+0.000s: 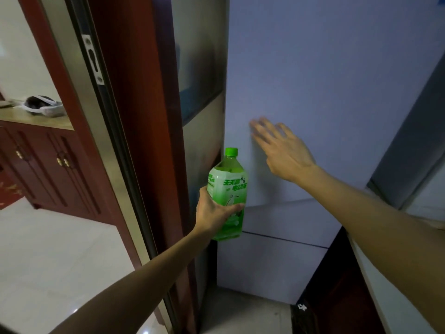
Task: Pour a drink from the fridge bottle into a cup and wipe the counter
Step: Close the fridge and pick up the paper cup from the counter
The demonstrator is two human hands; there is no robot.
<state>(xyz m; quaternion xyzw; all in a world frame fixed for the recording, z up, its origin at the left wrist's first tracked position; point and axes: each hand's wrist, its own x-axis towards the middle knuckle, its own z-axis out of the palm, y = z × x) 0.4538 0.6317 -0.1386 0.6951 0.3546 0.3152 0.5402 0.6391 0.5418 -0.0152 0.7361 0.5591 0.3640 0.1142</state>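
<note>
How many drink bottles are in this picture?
1. The green-capped bottle is upright in the left hand, just left of the pale fridge door where the right hand is spread. Others may be hidden behind that door.

A home: fridge [325,104] beside wooden doorframe [134,116] and cabinet [48,165].

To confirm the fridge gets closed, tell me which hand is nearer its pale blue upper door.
Right. The right hand is spread open at the pale blue upper door; the left hand grips the green plastic bottle off its lower left corner.
</note>
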